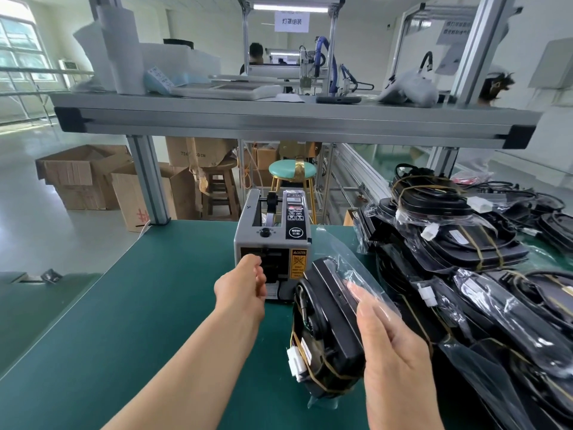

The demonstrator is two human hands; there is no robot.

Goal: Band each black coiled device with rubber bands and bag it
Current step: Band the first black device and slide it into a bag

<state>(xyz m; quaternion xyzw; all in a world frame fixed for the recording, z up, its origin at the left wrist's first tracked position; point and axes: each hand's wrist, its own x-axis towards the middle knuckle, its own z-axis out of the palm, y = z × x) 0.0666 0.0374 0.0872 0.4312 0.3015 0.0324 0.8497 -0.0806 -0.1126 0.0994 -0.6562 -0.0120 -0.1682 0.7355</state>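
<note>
A black coiled device (328, 330) stands on edge on the green table, bound with tan rubber bands, a white connector at its lower left. It sits inside a clear plastic bag (359, 268) whose open end sticks up past it. My right hand (400, 358) holds the device's right side through the bag, fingers along the plastic. My left hand (245, 290) reaches to the outlet of the grey tape dispenser (273, 240), with its fingers curled at the slot; whether they hold tape is hidden.
A heap of bagged, banded black devices (459, 243) fills the table's right side. A metal shelf (279, 119) spans overhead. Cardboard boxes (93, 178) and stools (291, 172) stand on the floor beyond the green table (124, 321).
</note>
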